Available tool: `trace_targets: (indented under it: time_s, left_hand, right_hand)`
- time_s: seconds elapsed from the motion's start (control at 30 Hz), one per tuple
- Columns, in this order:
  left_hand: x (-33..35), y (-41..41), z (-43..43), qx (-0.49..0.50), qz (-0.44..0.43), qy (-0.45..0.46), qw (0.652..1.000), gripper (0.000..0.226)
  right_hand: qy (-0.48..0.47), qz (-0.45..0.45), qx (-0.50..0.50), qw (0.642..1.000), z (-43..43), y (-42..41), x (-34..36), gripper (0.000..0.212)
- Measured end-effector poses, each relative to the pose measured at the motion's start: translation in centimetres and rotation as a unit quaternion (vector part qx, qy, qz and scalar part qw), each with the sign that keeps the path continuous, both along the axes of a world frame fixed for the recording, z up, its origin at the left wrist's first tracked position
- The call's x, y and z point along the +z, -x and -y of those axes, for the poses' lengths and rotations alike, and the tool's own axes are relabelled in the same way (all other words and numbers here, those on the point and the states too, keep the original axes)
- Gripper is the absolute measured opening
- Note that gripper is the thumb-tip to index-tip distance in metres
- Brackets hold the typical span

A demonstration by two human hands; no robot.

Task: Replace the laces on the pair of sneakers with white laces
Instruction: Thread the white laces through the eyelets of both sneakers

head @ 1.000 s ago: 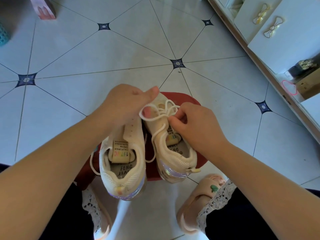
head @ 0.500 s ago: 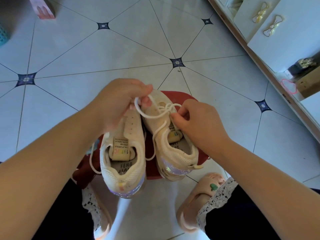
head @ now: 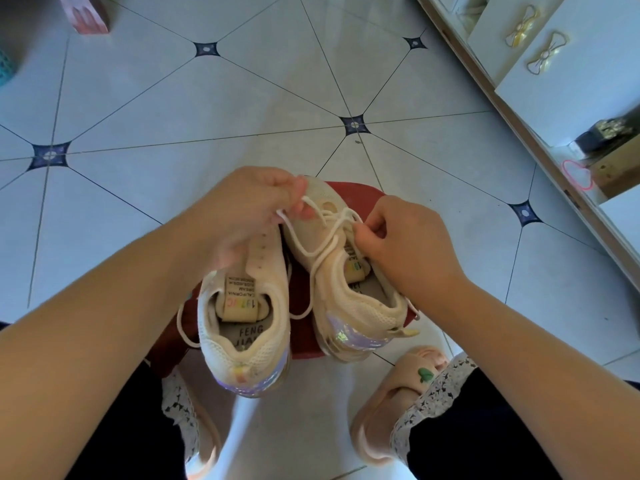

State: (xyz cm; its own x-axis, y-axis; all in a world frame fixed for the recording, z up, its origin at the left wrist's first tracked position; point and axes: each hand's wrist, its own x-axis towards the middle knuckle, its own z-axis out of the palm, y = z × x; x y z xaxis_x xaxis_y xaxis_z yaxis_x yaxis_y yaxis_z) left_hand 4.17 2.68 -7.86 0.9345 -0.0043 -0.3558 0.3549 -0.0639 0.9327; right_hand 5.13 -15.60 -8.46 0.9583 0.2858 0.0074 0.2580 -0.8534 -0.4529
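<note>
Pinching the lace both sides, we record: left hand holds a loop at 10 o'clock of the knot, right hand nips a strand at 3 o'clock, fingers curled close. We judge the knot on the right sneaker is in hand; it stands on the stool, left sneaker at 9 o'clock. Next calls for an even, opposed pull.

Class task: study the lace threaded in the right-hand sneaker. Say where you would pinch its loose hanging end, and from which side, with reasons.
Pinch the lace on its free tail above the tip, reaching down into the gap between the left sneaker and right sneaker. It hangs slack there over the red stool, clear of the left hand and right hand, pinching it higher up.
</note>
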Motion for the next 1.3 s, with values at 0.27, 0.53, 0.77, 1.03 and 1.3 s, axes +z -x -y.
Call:
trace_targets:
  time_s: [0.27,0.53,0.77,1.03,1.3]
  left_hand:
    - [0.7,0.5,-0.6,-0.046,-0.013,-0.102,0.994,0.041]
    - [-0.1,0.3,1.0,-0.119,0.033,-0.329,0.936,0.027]
    - [-0.3,0.1,1.1,-0.131,0.051,-0.37,0.918,0.037]
    - [-0.1,0.4,0.7,-0.148,0.008,-0.34,0.929,0.023]
    - [0.2,0.9,0.4,-0.115,0.002,-0.235,0.965,0.028]
  right_hand:
    - [0.028,0.024,0.02,0.999,-0.2,0.4,0.0,0.022]
    - [-0.019,0.01,0.069,0.997,-0.3,0.3,0.0,0.024]
    - [-0.106,-0.114,-0.015,0.988,-0.2,-2.4,-1.1,0.026]
    - [-0.163,-0.087,-0.026,0.982,0.8,-2.5,-1.4,0.024]
    - [-0.152,-0.059,-0.057,0.985,1.5,-1.9,-1.0,0.028]
